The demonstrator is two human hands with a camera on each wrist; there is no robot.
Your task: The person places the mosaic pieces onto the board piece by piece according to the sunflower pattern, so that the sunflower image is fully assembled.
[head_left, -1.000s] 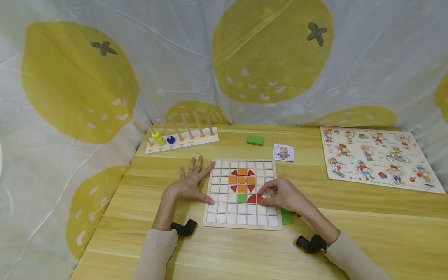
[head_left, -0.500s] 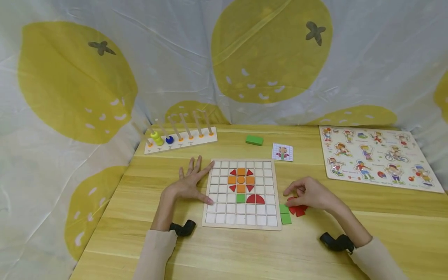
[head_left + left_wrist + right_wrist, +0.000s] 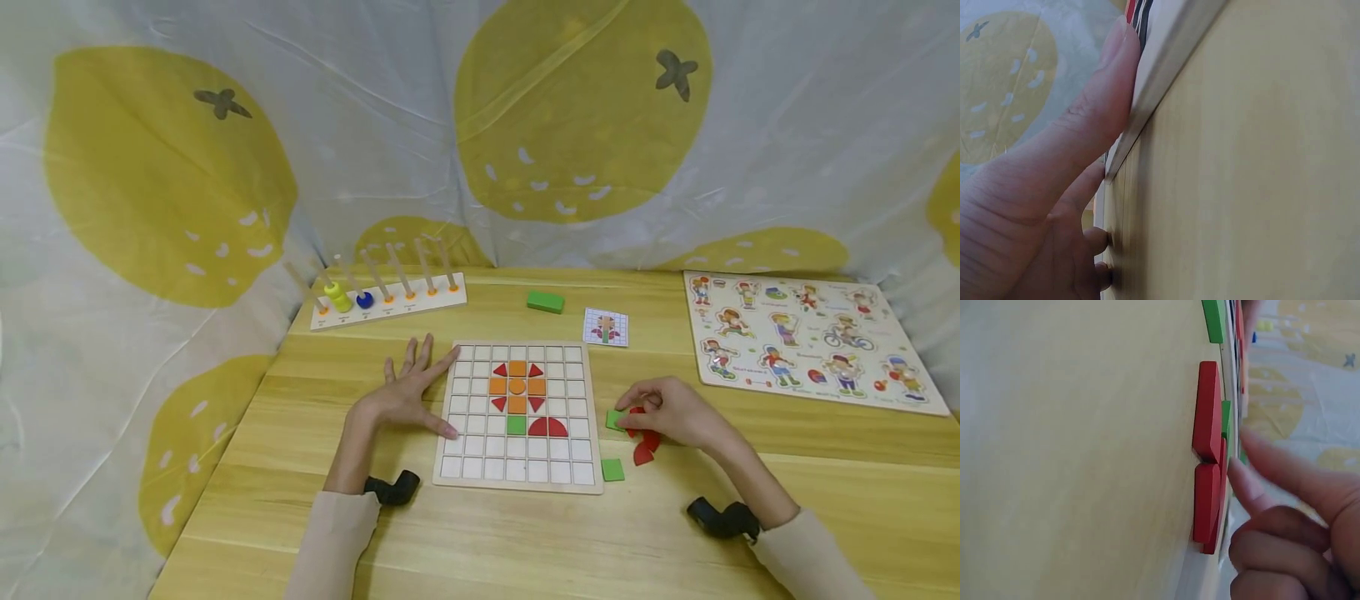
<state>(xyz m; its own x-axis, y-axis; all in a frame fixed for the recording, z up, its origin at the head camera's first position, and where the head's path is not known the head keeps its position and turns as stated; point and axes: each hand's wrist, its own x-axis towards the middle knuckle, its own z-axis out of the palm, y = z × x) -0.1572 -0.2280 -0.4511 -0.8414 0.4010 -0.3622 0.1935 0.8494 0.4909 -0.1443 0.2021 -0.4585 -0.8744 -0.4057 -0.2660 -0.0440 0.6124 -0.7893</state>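
Observation:
A wooden grid board (image 3: 454, 475) lies flat on the table, carrying red triangles, orange tiles, a green square (image 3: 516, 425) and two red quarter-circles (image 3: 547, 427) side by side. Along its left edge my left hand (image 3: 405, 396) is spread, thumb and index finger resting on the rim; the left wrist view shows the thumb (image 3: 1100, 87) against the edge. Right of the board, my right hand (image 3: 671, 410) has thumb and index finger at a loose green square tile (image 3: 614, 420), beside red quarter-circles (image 3: 643, 454). Whether they pinch it is unclear; the right wrist view is blurred there.
Another green tile (image 3: 612, 470) lies by the board's lower right corner. Behind the board are a small pattern card (image 3: 606, 327) and a green block (image 3: 545, 302). A peg counting stand (image 3: 442, 302) is at back left, a picture puzzle board (image 3: 813, 333) at right.
My right hand has left the red quarter-circles on the board and gone right to the loose pieces. One green tile there has shifted away from me. My left hand stays put.

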